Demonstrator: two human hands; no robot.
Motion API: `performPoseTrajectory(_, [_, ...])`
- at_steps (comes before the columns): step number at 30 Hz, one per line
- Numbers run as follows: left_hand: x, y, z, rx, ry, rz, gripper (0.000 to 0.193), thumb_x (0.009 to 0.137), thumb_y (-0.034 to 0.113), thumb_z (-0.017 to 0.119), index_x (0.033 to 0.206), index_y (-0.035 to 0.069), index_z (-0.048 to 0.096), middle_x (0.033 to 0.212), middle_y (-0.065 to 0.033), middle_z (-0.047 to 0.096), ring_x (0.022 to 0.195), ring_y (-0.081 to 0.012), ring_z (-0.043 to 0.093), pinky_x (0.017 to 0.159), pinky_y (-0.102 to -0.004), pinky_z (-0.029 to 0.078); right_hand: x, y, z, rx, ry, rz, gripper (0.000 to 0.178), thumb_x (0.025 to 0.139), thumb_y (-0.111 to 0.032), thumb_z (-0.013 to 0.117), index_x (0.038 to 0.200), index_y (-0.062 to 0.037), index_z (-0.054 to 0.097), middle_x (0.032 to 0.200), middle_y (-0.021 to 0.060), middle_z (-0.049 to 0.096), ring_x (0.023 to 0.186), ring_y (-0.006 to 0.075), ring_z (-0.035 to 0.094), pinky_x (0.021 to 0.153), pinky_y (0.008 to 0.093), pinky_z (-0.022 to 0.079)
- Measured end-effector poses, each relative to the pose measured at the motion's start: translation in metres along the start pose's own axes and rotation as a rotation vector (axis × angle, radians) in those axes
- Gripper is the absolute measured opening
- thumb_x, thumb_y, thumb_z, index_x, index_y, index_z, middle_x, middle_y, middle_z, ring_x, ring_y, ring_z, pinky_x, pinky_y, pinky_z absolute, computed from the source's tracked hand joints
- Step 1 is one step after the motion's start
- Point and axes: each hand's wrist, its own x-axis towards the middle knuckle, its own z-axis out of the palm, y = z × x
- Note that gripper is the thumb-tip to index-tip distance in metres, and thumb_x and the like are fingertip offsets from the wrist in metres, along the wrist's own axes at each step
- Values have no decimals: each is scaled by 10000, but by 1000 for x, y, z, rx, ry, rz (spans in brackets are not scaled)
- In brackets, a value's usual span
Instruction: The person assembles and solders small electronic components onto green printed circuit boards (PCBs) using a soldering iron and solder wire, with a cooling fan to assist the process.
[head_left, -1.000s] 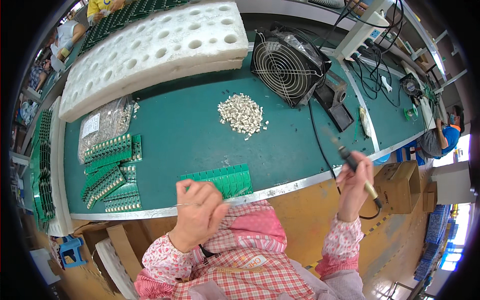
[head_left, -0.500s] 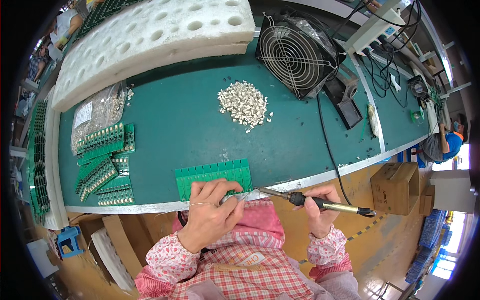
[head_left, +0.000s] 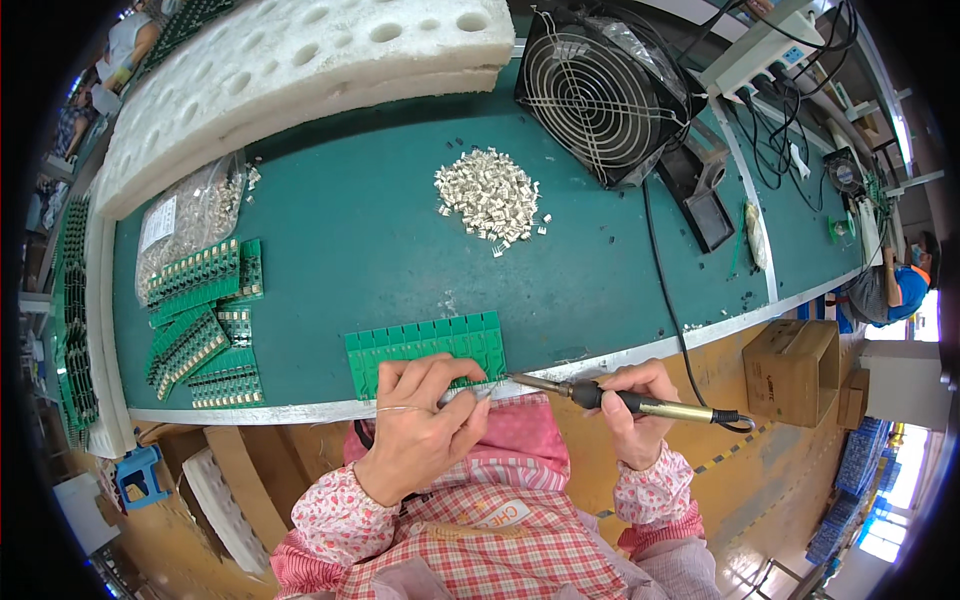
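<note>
A green circuit board panel lies at the bench's front edge, divided into several strips. My left hand bends over its near edge, fingers closed on thin solder wire; a small greyish piece shows by the fingertips, too hidden to name. In my right hand is a soldering iron, gripped like a pen by its dark and brass-coloured handle. Its tip points left and reaches the panel's near right corner, close to my left fingertips. Whether it touches a joint is too small to tell.
White small connectors lie heaped mid-bench. Filled circuit boards are stacked at left beside a clear bag of parts. White foam borders the back. A black fan stands back right; the iron's cable runs nearby.
The view has shifted slightly, so the bench things sit a little differently in it. Both hands keep their grips, and the iron's tip stays at the panel's near right corner.
</note>
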Motion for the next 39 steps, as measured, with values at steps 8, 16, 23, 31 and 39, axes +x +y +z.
performPoseTrajectory(8, [0, 0, 0, 8, 0, -2, 210, 706, 102, 692, 598, 73, 514, 965, -20, 641, 885, -218, 582, 763, -370, 361, 2, -3, -1, -22, -51, -28, 191, 819, -108, 708, 887, 4, 569, 764, 84, 665, 605, 73, 611, 534, 199, 483])
performPoseTrajectory(16, [-2, -1, -1, -5, 19, 17, 197, 688, 75, 700, 600, 65, 525, 979, -27, 658, 898, -223, 605, 769, -367, 366, -1, -5, -1, -116, -34, -119, 202, 791, -91, 717, 896, 7, 575, 770, 99, 661, 647, 108, 633, 574, 227, 505])
performPoseTrajectory(23, [-6, -6, -7, -56, 8, 10, 181, 684, 50, 693, 599, 57, 533, 1005, -38, 667, 896, -217, 620, 768, -359, 382, -4, -9, 7, -4, 89, -99, 182, 796, -76, 701, 876, 16, 566, 741, 102, 662, 609, 99, 624, 549, 222, 498])
performPoseTrajectory(31, [-6, -8, -10, -57, -10, 25, 189, 719, 76, 703, 644, 67, 530, 1028, -32, 648, 912, -187, 624, 767, -340, 394, -4, -9, 13, -63, -9, -85, 179, 791, -78, 710, 879, 1, 576, 752, 96, 668, 620, 104, 631, 557, 228, 506])
performPoseTrajectory(39, [-6, -8, -4, -60, 26, 17, 211, 686, 44, 700, 608, 59, 505, 1040, -47, 654, 855, -203, 601, 751, -355, 393, -2, -8, 14, -76, -61, -90, 171, 786, -69, 715, 878, -13, 582, 775, 100, 673, 647, 125, 643, 577, 250, 518])
